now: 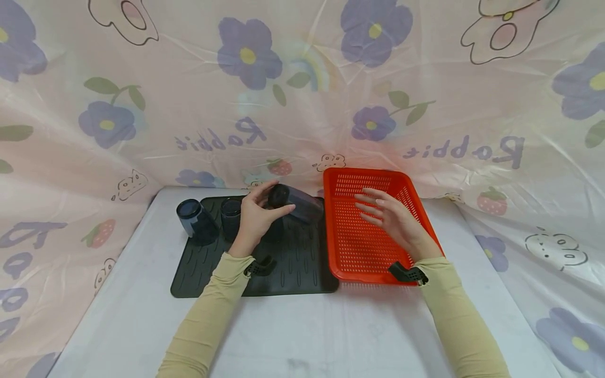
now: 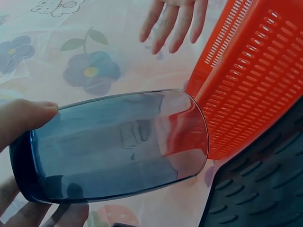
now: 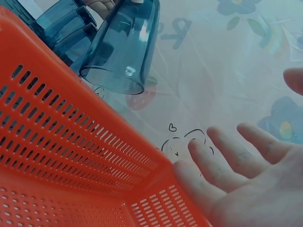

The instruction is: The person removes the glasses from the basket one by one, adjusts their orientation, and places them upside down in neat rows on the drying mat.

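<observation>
Near its thick base, my left hand (image 1: 257, 218) grips a blue-tinted drinking glass (image 1: 306, 206) between thumb and fingers. The glass (image 2: 123, 146) is tilted nearly onto its side above the dark mat, its open rim pointing towards the red basket (image 1: 333, 247). Over that basket my right hand (image 1: 394, 218) is held up with fingers spread and extended, touching nothing. In the right wrist view, the right hand (image 3: 241, 175) is apart from the glass (image 3: 125, 47). More blue glasses stand upside down on the mat: one at the left (image 1: 198, 223), another (image 1: 230, 220) beside my left hand, and one partly hidden behind it.
A dark ridged drying mat (image 1: 302, 268) lies on the white-covered table (image 1: 283, 336), with the perforated basket against its right edge. Behind the table hangs a printed curtain (image 1: 302, 115) with flowers and rabbits.
</observation>
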Demonstrator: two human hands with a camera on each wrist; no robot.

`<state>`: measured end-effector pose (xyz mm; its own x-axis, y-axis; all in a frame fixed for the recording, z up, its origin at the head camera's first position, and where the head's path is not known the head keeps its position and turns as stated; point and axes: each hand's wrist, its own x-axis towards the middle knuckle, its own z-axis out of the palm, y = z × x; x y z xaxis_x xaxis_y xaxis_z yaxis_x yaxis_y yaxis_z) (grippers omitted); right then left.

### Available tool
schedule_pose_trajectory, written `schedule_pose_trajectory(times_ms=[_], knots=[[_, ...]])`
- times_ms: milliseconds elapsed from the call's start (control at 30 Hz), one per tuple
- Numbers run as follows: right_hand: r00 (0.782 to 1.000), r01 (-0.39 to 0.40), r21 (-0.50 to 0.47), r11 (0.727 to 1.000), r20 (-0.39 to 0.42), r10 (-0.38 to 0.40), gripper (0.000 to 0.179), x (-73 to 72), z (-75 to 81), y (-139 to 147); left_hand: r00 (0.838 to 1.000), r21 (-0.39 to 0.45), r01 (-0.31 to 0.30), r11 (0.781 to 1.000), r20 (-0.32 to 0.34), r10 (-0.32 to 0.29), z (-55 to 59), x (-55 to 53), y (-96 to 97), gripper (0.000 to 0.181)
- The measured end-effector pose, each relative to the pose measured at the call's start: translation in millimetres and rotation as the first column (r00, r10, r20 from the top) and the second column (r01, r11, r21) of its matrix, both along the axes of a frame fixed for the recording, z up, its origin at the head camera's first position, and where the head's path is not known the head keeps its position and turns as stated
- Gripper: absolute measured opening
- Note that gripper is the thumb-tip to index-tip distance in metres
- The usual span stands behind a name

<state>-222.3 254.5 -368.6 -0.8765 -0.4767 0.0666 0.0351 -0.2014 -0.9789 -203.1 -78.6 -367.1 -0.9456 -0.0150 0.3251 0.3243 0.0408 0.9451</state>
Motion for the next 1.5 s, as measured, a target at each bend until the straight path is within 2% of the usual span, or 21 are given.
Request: schedule_pose_trajectory(times_ms=[167, 367, 667, 900, 1167, 1500], knots=[[1.000, 0.001, 0.003, 1.000, 0.006, -0.001, 0.045, 1.2, 1.6, 1, 0.999, -0.030, -0.014, 0.999, -0.035, 0.013, 0.8, -0.6, 5.4, 0.064], [1.000, -0.001, -0.001, 1.000, 0.004, 0.001, 0.045, 1.5, 1.0, 1, 0.997, -0.025, 0.003, 1.000, -0.075, -0.005, -6.4, -6.8, 10.0, 0.065], [1.000, 0.021, 0.016, 1.000, 0.005, -0.021, 0.044, 1.6, -1.5, 5, 0.997, -0.071, -0.002, 0.997, -0.083, -0.004, -14.4, -11.6, 19.3, 0.064], [1.000, 0.017, 0.021, 1.000, -0.001, -0.017, 0.044, 1.6, -2.5, 7, 0.989, -0.107, -0.026, 0.994, -0.147, 0.010, -43.4, -32.4, 24.9, 0.065], [1.000, 0.014, 0.008, 1.000, -0.002, -0.013, 0.043, 1.0, -4.6, 8, 0.987, -0.159, -0.038, 0.987, -0.160, 0.012, -48.9, -32.6, 32.1, 0.063], [1.000, 0.029, 0.012, 1.000, 0.010, -0.029, 0.044, 2.6, -4.4, 7, 0.992, -0.171, -0.035, 0.985, -0.122, 0.014, -60.8, -32.7, 43.3, 0.068]])
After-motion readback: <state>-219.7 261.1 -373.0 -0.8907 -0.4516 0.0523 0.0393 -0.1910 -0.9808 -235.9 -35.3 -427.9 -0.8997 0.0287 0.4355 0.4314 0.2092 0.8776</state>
